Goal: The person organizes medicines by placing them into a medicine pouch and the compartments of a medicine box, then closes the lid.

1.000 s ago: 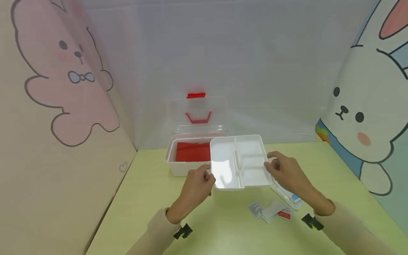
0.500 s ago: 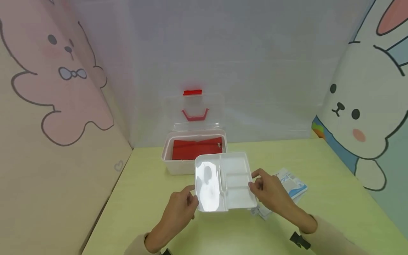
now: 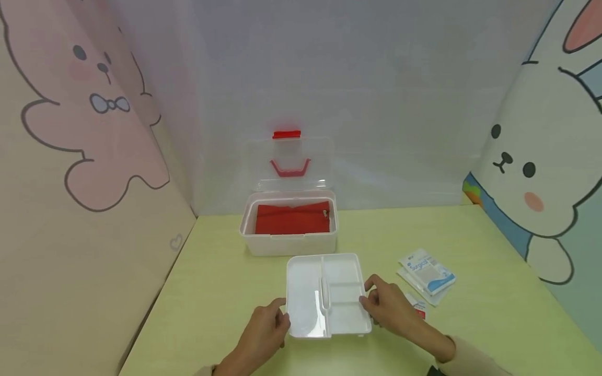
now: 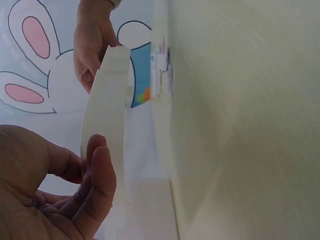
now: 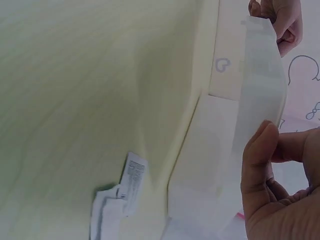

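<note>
A white divided tray (image 3: 345,293) with a raised grip in its middle is held between both hands, level over the near part of the table. My left hand (image 3: 261,331) pinches its left edge, and my right hand (image 3: 392,310) pinches the right edge. From the left wrist view, the tray's side wall (image 4: 107,112) stands apart from the tabletop, with fingers curled at it. The right wrist view has my right thumb (image 5: 260,150) against the opposite wall. Nothing lies in the tray's compartments.
Behind the tray stands a white box (image 3: 291,245) with a red pouch (image 3: 291,220) inside. Its clear lid (image 3: 310,183) with a red handle is raised against the wall. A surgical packet (image 3: 429,272) and small sachets (image 3: 417,308) lie at the right.
Both hands have brought the tray down and toward me, away from in front of the box. The red pouch now shows fully, and so does the surgical packet.
</note>
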{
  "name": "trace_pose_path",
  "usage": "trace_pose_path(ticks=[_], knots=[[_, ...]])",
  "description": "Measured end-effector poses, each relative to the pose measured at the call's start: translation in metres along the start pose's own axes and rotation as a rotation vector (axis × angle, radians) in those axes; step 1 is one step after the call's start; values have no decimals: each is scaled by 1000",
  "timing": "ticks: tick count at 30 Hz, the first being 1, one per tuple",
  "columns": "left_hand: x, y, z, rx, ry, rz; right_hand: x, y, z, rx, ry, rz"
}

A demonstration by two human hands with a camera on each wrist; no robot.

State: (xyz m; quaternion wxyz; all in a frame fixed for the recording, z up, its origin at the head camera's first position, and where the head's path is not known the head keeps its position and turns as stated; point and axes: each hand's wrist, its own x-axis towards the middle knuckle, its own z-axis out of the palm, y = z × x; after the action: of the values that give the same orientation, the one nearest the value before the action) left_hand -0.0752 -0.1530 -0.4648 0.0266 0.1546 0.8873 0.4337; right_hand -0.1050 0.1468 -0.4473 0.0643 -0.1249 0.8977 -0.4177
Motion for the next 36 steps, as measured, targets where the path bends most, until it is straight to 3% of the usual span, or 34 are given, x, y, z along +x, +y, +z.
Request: trace_pose_path(ticks=[11,20,27,36], knots=[[7,-31,19,-1,-26,-22,12,19,19,-10,-42,41],[12,-39,24,33,-47,-68,19,27,27,-55,-41,71],[17,-46,28,70,-22,-60,26,30,30,-63,-32,100],[21,-47,29,55,-35,-79,30,33,30,-77,-38,132]])
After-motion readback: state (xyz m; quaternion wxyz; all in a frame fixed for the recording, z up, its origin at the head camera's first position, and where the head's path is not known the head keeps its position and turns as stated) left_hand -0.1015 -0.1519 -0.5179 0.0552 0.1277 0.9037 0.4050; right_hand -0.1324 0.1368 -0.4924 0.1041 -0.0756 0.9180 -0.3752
